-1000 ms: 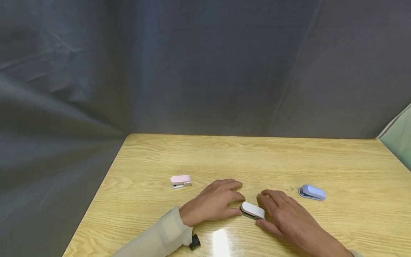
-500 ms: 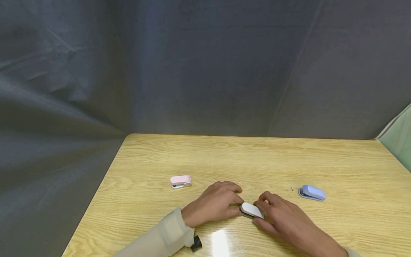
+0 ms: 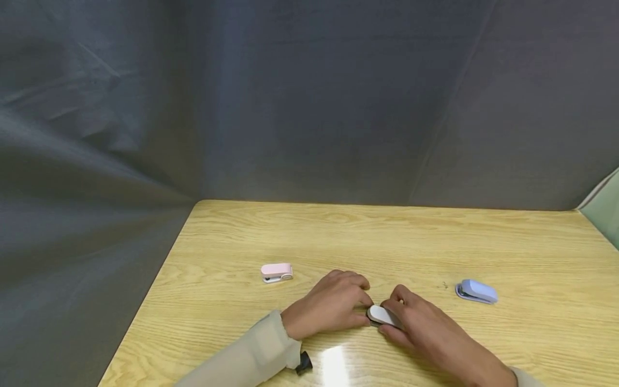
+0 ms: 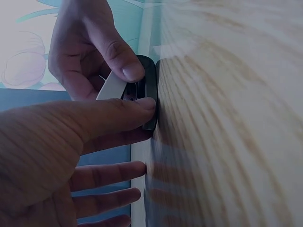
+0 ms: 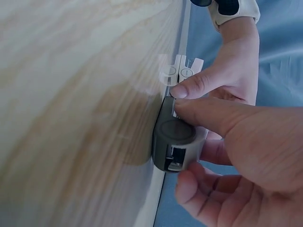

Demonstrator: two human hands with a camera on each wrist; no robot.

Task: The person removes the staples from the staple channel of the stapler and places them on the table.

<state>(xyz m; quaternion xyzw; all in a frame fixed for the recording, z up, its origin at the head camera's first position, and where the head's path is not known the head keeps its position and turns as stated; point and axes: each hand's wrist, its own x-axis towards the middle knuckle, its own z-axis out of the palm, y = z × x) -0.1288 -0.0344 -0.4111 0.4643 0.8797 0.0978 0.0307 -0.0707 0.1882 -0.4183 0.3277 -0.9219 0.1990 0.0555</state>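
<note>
A small stapler (image 3: 381,314) with a white top and dark grey base lies on the table between the two hands. My left hand (image 3: 331,306) pinches its front end. In the left wrist view the thumb presses on the base (image 4: 150,90), with the lower fingers stretched out beside it. My right hand (image 3: 427,325) grips the stapler's back part, thumb on the near side and fingers on the far side. From the right wrist view the stapler's rear (image 5: 176,137) shows, with the right fingers curled against the white top. The top stands slightly apart from the base at the front.
A pink stapler (image 3: 276,272) lies to the left, beyond the left forearm. To the right, past the right hand, lies a blue stapler (image 3: 476,291). Dark cloth (image 3: 309,107) hangs along the back and left edges of the wooden table (image 3: 348,236).
My right hand has moved left and its fingers have closed round the stapler's back part. The left hand stays at the front end. The head view has shifted slightly.
</note>
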